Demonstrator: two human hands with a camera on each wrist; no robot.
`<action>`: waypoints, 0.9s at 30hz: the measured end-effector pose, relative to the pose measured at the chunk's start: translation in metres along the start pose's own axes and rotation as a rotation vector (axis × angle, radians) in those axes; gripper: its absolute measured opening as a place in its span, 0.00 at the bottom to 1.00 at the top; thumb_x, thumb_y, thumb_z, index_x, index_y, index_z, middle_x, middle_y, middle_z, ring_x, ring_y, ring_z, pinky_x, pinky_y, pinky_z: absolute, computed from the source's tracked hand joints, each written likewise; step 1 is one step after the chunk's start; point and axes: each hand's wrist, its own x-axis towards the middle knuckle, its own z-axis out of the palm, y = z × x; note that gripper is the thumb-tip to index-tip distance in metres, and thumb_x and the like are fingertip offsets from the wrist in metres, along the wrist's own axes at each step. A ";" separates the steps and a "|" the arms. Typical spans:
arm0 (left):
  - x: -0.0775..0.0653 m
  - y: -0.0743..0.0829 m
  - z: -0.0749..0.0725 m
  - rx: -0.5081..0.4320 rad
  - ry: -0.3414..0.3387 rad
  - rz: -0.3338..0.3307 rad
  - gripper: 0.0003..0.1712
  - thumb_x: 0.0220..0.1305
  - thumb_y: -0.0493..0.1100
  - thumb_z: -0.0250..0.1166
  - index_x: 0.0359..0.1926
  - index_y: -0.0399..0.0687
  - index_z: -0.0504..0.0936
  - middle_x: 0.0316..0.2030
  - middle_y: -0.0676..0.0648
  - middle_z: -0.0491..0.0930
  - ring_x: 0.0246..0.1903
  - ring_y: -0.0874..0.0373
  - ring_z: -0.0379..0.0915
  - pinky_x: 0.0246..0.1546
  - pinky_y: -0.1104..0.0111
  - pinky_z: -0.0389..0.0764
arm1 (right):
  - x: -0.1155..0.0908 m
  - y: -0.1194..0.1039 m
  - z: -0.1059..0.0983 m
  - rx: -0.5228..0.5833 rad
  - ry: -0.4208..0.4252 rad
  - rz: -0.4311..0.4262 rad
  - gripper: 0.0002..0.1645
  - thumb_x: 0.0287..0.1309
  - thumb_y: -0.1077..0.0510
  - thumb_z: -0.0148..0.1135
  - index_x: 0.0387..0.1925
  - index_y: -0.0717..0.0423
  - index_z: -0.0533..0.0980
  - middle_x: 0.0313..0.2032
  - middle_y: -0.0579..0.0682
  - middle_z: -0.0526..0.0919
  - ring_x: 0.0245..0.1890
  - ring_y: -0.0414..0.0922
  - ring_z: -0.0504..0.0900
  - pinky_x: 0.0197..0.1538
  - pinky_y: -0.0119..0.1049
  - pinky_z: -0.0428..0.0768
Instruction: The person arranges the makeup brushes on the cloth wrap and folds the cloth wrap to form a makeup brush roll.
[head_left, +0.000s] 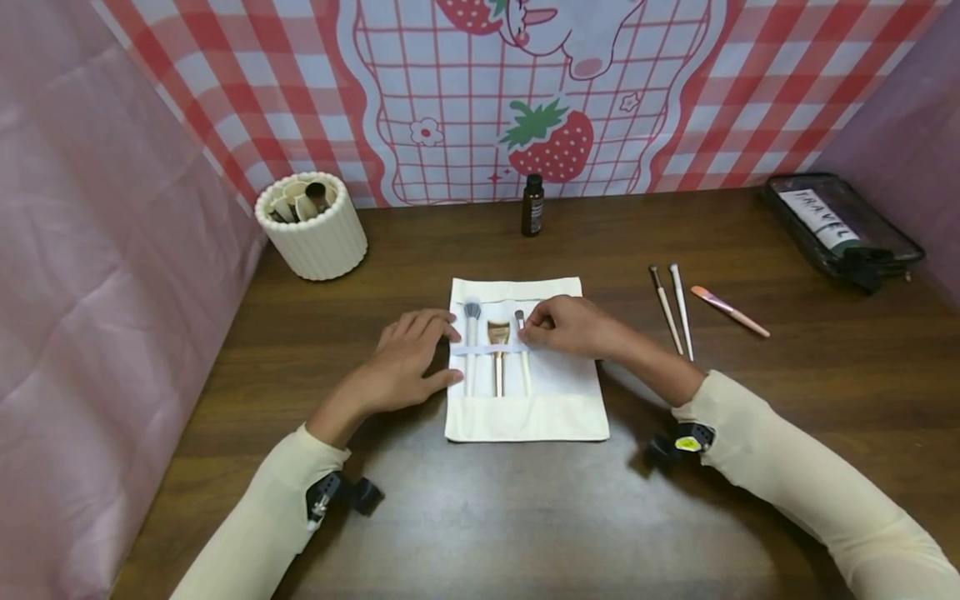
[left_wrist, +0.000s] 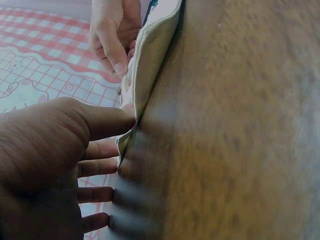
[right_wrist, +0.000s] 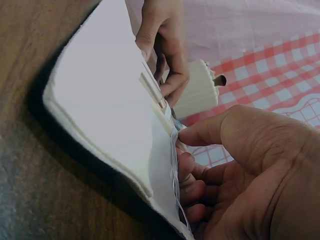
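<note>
A cream fabric brush roll (head_left: 555, 417) lies unfolded on the table. Under its pale elastic band (head_left: 483, 350) are a fluffy makeup brush (head_left: 472, 311), a gold-ferruled flat brush (head_left: 498, 333) and a slim white-handled makeup brush (head_left: 527, 375). My right hand (head_left: 566, 325) pinches that slim brush near its dark tip, thumb beside the band; in the right wrist view the curled fingers (right_wrist: 192, 192) lie just beyond the elastic. With fingers spread, my left hand (head_left: 405, 358) rests at the roll's left edge, its thumb (left_wrist: 110, 121) touching the fabric in the left wrist view.
Right of the roll lie two slim brushes (head_left: 666, 308) (head_left: 681, 308) and a pink-tipped brush (head_left: 731, 312). A clear black-edged travel pouch (head_left: 847, 221) sits at the back right. A small dark bottle (head_left: 532, 208) stands behind the roll; a ribbed white brush holder (head_left: 322, 242) stands back left.
</note>
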 end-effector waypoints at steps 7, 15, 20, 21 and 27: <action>0.001 0.000 -0.001 -0.003 -0.009 0.001 0.27 0.68 0.54 0.66 0.59 0.44 0.71 0.71 0.42 0.60 0.69 0.39 0.52 0.64 0.39 0.56 | -0.001 0.001 0.000 -0.019 -0.009 -0.014 0.12 0.67 0.50 0.62 0.36 0.53 0.84 0.26 0.44 0.80 0.26 0.42 0.72 0.33 0.37 0.70; 0.001 0.000 -0.001 0.000 -0.003 0.002 0.27 0.68 0.54 0.66 0.59 0.44 0.71 0.70 0.42 0.60 0.69 0.40 0.53 0.64 0.40 0.57 | -0.003 0.005 -0.006 -0.068 0.018 -0.061 0.13 0.69 0.49 0.60 0.42 0.53 0.81 0.32 0.45 0.83 0.29 0.42 0.77 0.35 0.39 0.74; 0.000 0.000 -0.001 0.004 -0.004 0.000 0.27 0.68 0.54 0.66 0.59 0.44 0.71 0.70 0.42 0.60 0.69 0.39 0.53 0.63 0.40 0.57 | -0.009 0.007 -0.017 -0.097 0.068 -0.037 0.13 0.71 0.48 0.58 0.44 0.51 0.81 0.33 0.46 0.83 0.31 0.42 0.79 0.36 0.41 0.76; 0.000 0.000 -0.001 0.006 -0.004 0.000 0.27 0.68 0.55 0.66 0.59 0.44 0.71 0.70 0.42 0.60 0.69 0.39 0.53 0.63 0.40 0.57 | -0.010 0.007 -0.019 -0.105 0.078 -0.030 0.13 0.71 0.48 0.58 0.44 0.51 0.81 0.33 0.46 0.83 0.30 0.42 0.79 0.35 0.41 0.76; 0.001 -0.001 0.000 0.004 -0.006 0.002 0.27 0.68 0.55 0.66 0.59 0.45 0.71 0.71 0.42 0.60 0.69 0.40 0.52 0.64 0.39 0.56 | -0.020 0.015 -0.038 -0.155 0.110 -0.007 0.14 0.72 0.50 0.59 0.47 0.55 0.81 0.33 0.48 0.83 0.28 0.43 0.79 0.32 0.41 0.76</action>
